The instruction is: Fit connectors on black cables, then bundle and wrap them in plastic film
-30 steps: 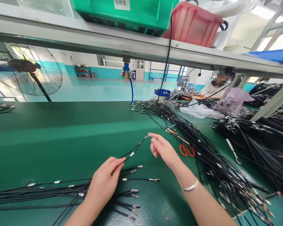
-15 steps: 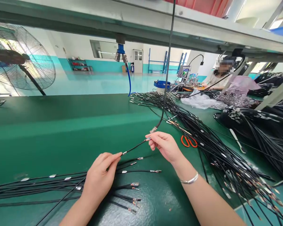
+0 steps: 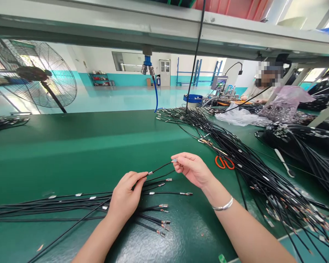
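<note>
"While the left hand [image 3: 128, 191] pinched a black cable [image 3: 161, 167], where did its end sit?"

"Above the green table [image 3: 71, 146], metal terminal [image 3: 174, 160] gripped narrowly by the right hand [image 3: 193, 168]. Orange-red scissors [image 3: 224, 161] lay beyond it, at the edge of the cable bundle [image 3: 230, 144]."

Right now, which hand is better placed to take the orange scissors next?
Probably the right hand: it is nearer to the scissors, while the left hand is farther away. Both appear to hold one cable, so the right should first let go.
</note>
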A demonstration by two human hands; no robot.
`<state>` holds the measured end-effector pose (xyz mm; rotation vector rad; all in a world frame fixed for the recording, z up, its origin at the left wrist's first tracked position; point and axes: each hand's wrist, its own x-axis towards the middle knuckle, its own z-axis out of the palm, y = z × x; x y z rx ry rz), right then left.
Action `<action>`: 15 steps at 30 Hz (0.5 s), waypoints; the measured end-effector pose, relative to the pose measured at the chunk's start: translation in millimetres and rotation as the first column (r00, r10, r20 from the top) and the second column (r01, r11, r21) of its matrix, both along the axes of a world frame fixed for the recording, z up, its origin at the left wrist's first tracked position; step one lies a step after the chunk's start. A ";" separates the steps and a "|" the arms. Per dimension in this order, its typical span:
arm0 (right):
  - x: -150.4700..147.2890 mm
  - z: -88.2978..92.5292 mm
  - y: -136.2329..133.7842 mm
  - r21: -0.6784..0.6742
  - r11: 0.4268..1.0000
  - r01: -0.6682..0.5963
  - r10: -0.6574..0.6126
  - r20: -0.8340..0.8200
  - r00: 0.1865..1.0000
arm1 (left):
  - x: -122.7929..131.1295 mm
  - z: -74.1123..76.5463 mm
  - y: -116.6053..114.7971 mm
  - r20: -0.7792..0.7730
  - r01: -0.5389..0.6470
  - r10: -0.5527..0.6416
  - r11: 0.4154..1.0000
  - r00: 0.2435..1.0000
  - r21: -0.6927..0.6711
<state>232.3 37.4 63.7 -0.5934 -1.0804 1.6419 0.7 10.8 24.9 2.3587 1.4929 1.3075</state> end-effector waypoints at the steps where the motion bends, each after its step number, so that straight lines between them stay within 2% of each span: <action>1: -0.8 0.8 -0.9 -0.014 1.000 -0.007 0.006 -0.013 1.000 | -0.4 -0.8 0.8 0.002 0.001 -0.001 1.000 1.000 -0.013; 4: -4.3 4.6 -5.2 -0.041 0.999 -0.028 0.026 -0.048 0.998 | 1.4 -0.5 -0.4 -0.022 0.020 -0.021 0.999 1.000 -0.049; 7: -10.7 7.8 -13.0 -0.031 0.997 -0.068 0.067 -0.027 0.997 | 10.7 7.6 -12.3 -0.021 0.057 -0.057 0.998 0.998 0.015; 11: -20.0 5.9 -25.4 0.042 0.992 -0.118 0.115 0.080 0.990 | 30.4 22.9 -34.1 0.154 0.154 -0.173 0.980 0.973 0.127; 15: -26.3 3.2 -34.7 0.096 0.983 -0.153 0.138 0.152 0.979 | 39.2 27.1 -44.2 0.324 0.232 -0.248 0.969 0.913 0.089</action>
